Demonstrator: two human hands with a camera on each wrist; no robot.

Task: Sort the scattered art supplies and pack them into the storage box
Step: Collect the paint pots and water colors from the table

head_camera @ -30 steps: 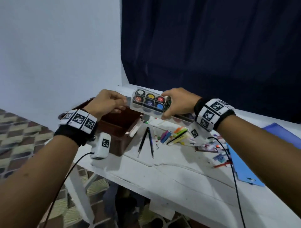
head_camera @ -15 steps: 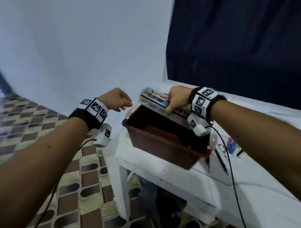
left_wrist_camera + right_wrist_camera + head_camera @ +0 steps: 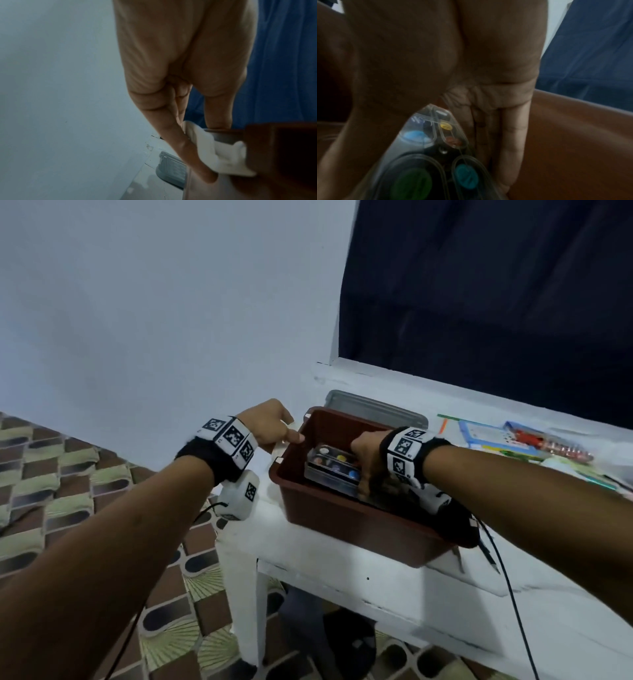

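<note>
The brown storage box [image 3: 342, 525] stands at the left end of the white table [image 3: 376, 587]. My right hand [image 3: 364, 455] reaches down inside it and grips the clear paint set [image 3: 330, 465], a flat case of coloured pots held level just below the rim. In the right wrist view the paint set [image 3: 436, 155] lies between my thumb and my fingers [image 3: 510, 135], with the box wall [image 3: 573, 142] behind. My left hand [image 3: 275, 424] holds the box's left end. There its fingers [image 3: 185, 146] and thumb pinch the white latch [image 3: 228, 159].
A grey lid [image 3: 376, 409] lies behind the box. Books and crayon packs [image 3: 513, 436] sit at the back right, and a pencil [image 3: 486, 553] lies by the box's right corner. The table ends just left of the box, above the tiled floor [image 3: 68, 474].
My right hand has lowered the paint set from above the rim into the box. My left hand has moved to the box's left end and taken hold of the latch.
</note>
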